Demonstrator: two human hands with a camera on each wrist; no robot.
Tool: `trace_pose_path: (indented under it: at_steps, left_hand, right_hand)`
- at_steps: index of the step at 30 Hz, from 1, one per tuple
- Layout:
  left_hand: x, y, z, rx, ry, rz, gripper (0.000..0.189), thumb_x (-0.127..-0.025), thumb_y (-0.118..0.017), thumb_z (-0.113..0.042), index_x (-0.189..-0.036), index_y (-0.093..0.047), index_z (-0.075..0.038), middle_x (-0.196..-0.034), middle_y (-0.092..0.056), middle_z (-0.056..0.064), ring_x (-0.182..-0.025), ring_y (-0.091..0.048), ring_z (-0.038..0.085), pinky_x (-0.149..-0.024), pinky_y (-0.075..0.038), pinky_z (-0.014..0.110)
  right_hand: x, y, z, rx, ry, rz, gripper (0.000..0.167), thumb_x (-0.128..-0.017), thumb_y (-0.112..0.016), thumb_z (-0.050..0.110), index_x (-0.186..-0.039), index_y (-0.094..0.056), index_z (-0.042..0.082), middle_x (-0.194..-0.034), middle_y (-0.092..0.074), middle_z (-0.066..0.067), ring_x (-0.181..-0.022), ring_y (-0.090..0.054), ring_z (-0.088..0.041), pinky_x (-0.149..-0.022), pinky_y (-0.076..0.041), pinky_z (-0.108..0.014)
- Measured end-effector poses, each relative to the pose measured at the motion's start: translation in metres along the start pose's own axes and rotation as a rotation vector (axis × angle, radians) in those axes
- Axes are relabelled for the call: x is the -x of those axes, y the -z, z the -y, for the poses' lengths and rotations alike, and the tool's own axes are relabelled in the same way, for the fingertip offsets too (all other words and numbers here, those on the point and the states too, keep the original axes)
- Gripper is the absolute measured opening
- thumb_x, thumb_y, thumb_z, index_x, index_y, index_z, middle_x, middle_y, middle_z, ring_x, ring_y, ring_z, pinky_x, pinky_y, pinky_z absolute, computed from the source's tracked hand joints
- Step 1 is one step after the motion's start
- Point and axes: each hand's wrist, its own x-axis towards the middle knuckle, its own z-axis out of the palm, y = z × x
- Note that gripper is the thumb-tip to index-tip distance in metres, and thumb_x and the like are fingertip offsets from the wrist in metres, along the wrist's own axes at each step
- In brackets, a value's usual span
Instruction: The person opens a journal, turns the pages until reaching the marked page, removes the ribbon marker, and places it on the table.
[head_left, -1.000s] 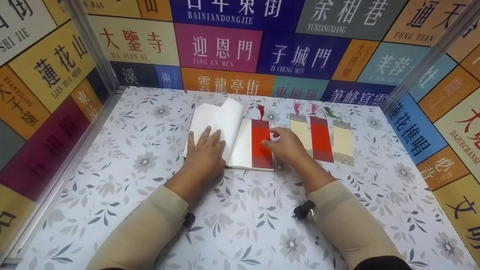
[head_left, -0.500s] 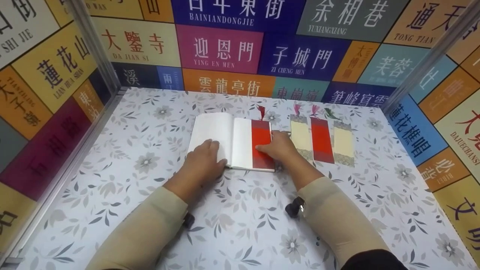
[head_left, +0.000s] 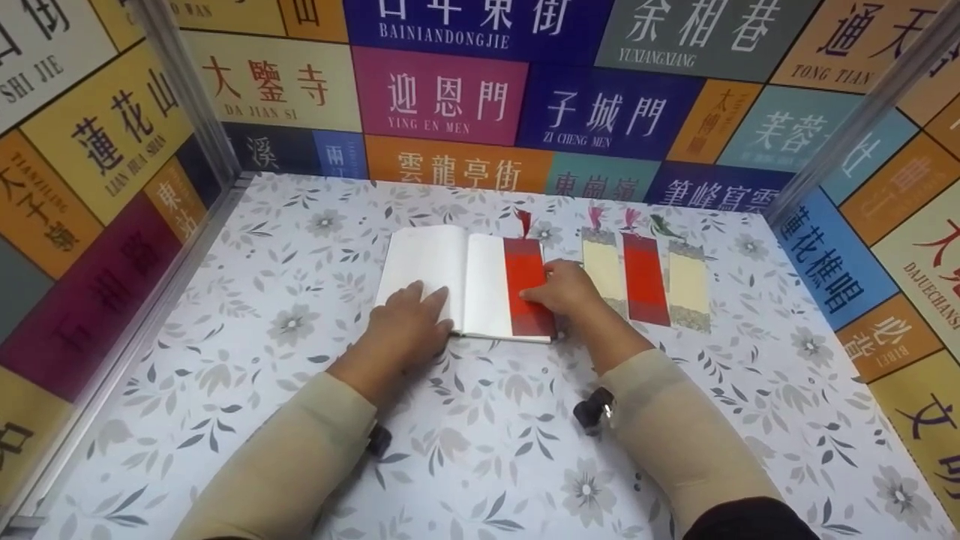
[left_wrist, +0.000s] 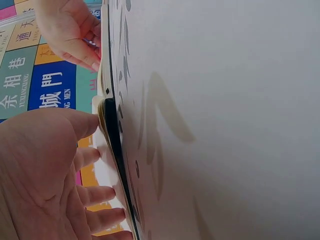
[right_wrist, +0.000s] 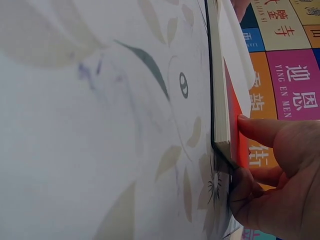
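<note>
A blank white book [head_left: 424, 259] lies spread wide on the table. On its right page lies a red bookmark [head_left: 525, 274] with darker ends and a red tassel, slightly slanted, its lower right corner reaching the page edge. My right hand [head_left: 574, 292] pinches the bookmark's right edge; in the right wrist view the thumb [right_wrist: 250, 122] presses on its red face while the other fingers curl at the book's edge. My left hand [head_left: 409, 326] rests on the lower left page with fingers extended, seen from the palm side [left_wrist: 40, 170] in the left wrist view.
Right of the book lie a cream bookmark [head_left: 602, 266], a second red bookmark [head_left: 645, 281] and another cream bookmark [head_left: 688, 281], all tasselled. The table [head_left: 480, 450] wears a floral cover. Walls with colourful Chinese signs [head_left: 442, 97] enclose the back and sides.
The raised page has come down flat on the left. My right hand has closed on the red bookmark's edge, and the bookmark has tilted, its lower end shifting right.
</note>
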Motion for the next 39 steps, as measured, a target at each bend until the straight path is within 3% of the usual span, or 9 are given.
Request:
trace_pose_path:
  at_steps: [5,12,17,21,25,29,34,39]
  left_hand:
    - [0.0,0.005,-0.001,-0.029,0.003,0.016,0.067,-0.11,-0.047,-0.049,-0.171,-0.03,-0.027,-0.178,-0.026,0.015,-0.163,-0.03,0.042,-0.128,-0.033,0.069]
    - [-0.002,0.007,0.0,-0.045,0.011,0.026,0.067,-0.11,-0.046,-0.049,-0.171,-0.029,-0.026,-0.178,-0.026,0.016,-0.162,-0.031,0.043,-0.128,-0.032,0.071]
    - [-0.004,0.005,0.005,-0.051,0.018,0.025,0.067,-0.11,-0.045,-0.049,-0.171,-0.028,-0.026,-0.177,-0.027,0.016,-0.161,-0.032,0.044,-0.127,-0.034,0.071]
    - [-0.005,0.003,0.008,-0.041,0.036,0.032,0.067,-0.11,-0.044,-0.049,-0.171,-0.028,-0.026,-0.179,-0.025,0.015,-0.163,-0.029,0.043,-0.128,-0.031,0.071]
    - [-0.004,0.003,0.01,-0.05,0.046,0.031,0.067,-0.111,-0.044,-0.049,-0.171,-0.027,-0.026,-0.179,-0.024,0.015,-0.164,-0.027,0.043,-0.128,-0.031,0.071]
    - [-0.001,0.003,0.009,-0.052,0.057,0.035,0.067,-0.111,-0.044,-0.048,-0.171,-0.027,-0.026,-0.179,-0.023,0.014,-0.164,-0.027,0.044,-0.127,-0.031,0.072]
    - [-0.001,0.003,0.006,-0.036,0.072,0.057,0.066,-0.111,-0.043,-0.048,-0.171,-0.027,-0.027,-0.18,-0.021,0.013,-0.166,-0.022,0.043,-0.129,-0.027,0.072]
    - [-0.004,0.002,0.003,-0.042,0.065,0.061,0.065,-0.111,-0.043,-0.048,-0.171,-0.028,-0.027,-0.18,-0.021,0.014,-0.166,-0.021,0.044,-0.13,-0.026,0.071]
  right_hand:
    - [0.0,0.0,0.001,-0.032,0.035,-0.033,0.082,-0.092,-0.083,0.03,-0.162,-0.043,0.016,-0.151,-0.059,-0.012,-0.13,-0.061,-0.031,-0.116,-0.056,-0.05]
    - [-0.003,0.003,0.0,-0.109,0.054,-0.08,0.063,-0.1,-0.073,0.023,-0.159,-0.05,0.021,-0.141,-0.064,-0.011,-0.123,-0.064,-0.029,-0.114,-0.058,-0.047]
    - [-0.007,0.008,0.002,-0.159,0.018,-0.053,0.049,-0.105,-0.064,0.024,-0.154,-0.057,0.022,-0.147,-0.064,-0.008,-0.127,-0.063,-0.027,-0.115,-0.057,-0.044]
    - [-0.011,0.017,0.003,-0.286,-0.011,-0.005,0.046,-0.108,-0.059,0.024,-0.153,-0.059,0.021,-0.149,-0.064,-0.008,-0.125,-0.062,-0.026,-0.113,-0.057,-0.038]
    - [-0.015,0.038,-0.001,-0.536,-0.04,0.044,0.044,-0.111,-0.056,0.022,-0.155,-0.058,0.021,-0.146,-0.065,-0.007,-0.121,-0.063,-0.024,-0.104,-0.06,-0.033]
    - [-0.02,0.064,-0.01,-0.743,-0.063,0.061,0.045,-0.111,-0.055,0.02,-0.156,-0.057,0.022,-0.128,-0.068,-0.002,-0.109,-0.064,-0.019,-0.088,-0.062,-0.027]
    - [-0.024,0.101,-0.026,-0.781,-0.017,-0.008,0.045,-0.111,-0.054,0.016,-0.156,-0.057,0.015,-0.108,-0.069,0.002,-0.098,-0.062,-0.015,-0.078,-0.059,-0.022]
    - [-0.027,0.139,-0.049,-0.796,-0.022,-0.067,0.049,-0.113,-0.052,0.021,-0.161,-0.05,0.019,-0.123,-0.066,0.003,-0.111,-0.06,-0.015,-0.088,-0.06,-0.022]
